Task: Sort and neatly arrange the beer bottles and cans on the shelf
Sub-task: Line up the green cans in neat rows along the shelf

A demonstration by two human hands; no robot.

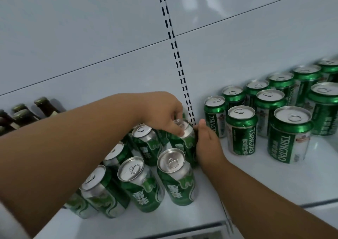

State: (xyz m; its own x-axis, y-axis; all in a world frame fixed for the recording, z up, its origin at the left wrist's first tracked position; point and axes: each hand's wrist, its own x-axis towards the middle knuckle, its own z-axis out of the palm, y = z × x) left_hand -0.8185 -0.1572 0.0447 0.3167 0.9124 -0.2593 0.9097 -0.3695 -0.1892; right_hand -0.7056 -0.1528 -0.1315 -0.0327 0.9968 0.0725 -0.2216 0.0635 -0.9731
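Note:
Several green-and-silver beer cans stand in rows on the white shelf [210, 202]. My left hand [162, 112] grips the top rim of the rearmost can [182, 134] in the left group, close to the back wall. My right hand [208, 143] presses flat against that same can's right side, fingers together. Two cans of this group stand nearest me, one [176, 176] on the right and one [140, 184] to its left. To the right stand several green Tsingtao cans [241, 130], one large in front [290, 134].
Dark beer bottles [18, 114] stand at the far left against the back panel. A slotted upright rail [181, 70] runs down the back wall between the two can groups. Bare shelf lies between my right arm and the Tsingtao cans. The shelf's front edge [182, 227] is near me.

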